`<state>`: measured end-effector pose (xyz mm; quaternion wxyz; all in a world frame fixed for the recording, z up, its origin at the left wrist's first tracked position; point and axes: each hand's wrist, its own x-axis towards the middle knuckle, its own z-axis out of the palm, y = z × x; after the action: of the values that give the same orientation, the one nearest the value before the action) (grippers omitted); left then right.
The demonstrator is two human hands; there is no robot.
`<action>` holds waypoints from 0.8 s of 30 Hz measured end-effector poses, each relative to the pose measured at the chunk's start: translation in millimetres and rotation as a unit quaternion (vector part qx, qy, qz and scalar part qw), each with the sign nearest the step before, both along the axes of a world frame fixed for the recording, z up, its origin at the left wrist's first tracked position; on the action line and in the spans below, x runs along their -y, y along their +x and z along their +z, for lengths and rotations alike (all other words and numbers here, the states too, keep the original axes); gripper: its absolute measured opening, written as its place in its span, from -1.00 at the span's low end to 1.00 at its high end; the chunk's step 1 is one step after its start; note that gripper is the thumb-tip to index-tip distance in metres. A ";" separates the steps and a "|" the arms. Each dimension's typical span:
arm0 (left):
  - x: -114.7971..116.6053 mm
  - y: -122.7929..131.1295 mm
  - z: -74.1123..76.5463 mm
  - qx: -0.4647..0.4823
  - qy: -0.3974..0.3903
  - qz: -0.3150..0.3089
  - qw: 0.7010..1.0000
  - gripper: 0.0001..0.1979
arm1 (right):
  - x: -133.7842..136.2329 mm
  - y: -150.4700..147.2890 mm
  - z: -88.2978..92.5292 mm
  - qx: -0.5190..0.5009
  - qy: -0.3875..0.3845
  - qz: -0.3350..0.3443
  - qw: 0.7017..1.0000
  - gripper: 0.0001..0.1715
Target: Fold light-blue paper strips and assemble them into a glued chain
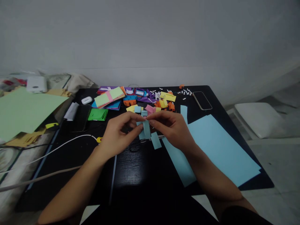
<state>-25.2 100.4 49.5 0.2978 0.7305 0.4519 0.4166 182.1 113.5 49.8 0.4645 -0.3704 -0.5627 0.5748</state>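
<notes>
Both hands meet above the middle of a black table (131, 175). My left hand (118, 132) and my right hand (171, 126) pinch a small light-blue paper strip (146, 128) between their fingertips, fingers closed on it. Two more short blue strips (156, 140) lie on the table just below the hands. A pair of black scissors (137, 146) rests partly hidden under my left hand.
Large light-blue paper sheets (217, 147) lie at the right. A heap of coloured paper pieces (140, 100) and a stack of coloured sheets (109, 97) sit behind the hands. A phone (202, 100) lies far right, a green sheet (21, 109) and white cables (58, 147) at the left.
</notes>
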 end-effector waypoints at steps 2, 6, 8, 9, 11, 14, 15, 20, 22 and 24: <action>0.8 1.6 1.7 0.017 -0.002 0.003 1.000 -0.88 | -0.3 0.2 -0.3 -0.004 -0.006 0.001 1.000 -0.85; 2.0 4.8 3.3 0.051 -0.009 0.027 0.998 -0.92 | 3.4 0.8 1.5 0.015 0.025 -0.001 1.000 -0.77; 2.3 5.9 2.1 0.061 -0.005 0.051 0.997 -0.93 | 7.6 0.7 3.4 0.052 0.064 0.005 0.997 -0.65; 2.2 6.5 1.2 0.069 -0.002 0.063 0.996 -0.93 | 9.8 0.2 4.0 0.076 0.087 0.006 0.993 -0.57; 2.0 7.7 -0.9 0.090 0.002 0.081 0.993 -0.94 | 13.5 -1.8 3.4 0.125 0.131 -0.001 0.983 -0.47; 1.8 10.2 -2.7 0.121 -0.007 0.088 0.989 -0.94 | 15.5 -6.7 -2.5 0.168 0.209 -0.040 0.963 -0.66; 1.8 11.2 -2.9 0.130 -0.012 0.085 0.988 -0.93 | 15.3 -8.4 -5.4 0.176 0.244 -0.059 0.952 -0.75; 1.4 14.0 -3.1 0.183 -0.045 0.046 0.981 -0.89 | 11.9 -14.3 -16.7 0.232 0.413 -0.154 0.867 -0.79; 1.1 14.0 -3.7 0.197 -0.053 0.030 0.979 -0.89 | 10.6 -15.3 -18.4 0.241 0.434 -0.167 0.852 -0.77; 1.1 13.6 -4.2 0.199 -0.055 0.021 0.978 -0.89 | 9.2 -15.7 -18.6 0.238 0.427 -0.167 0.856 -0.78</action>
<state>-11.7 99.3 45.3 0.4129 0.6058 0.4211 0.5340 166.4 104.3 31.2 0.5182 -0.3493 -0.7759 0.0864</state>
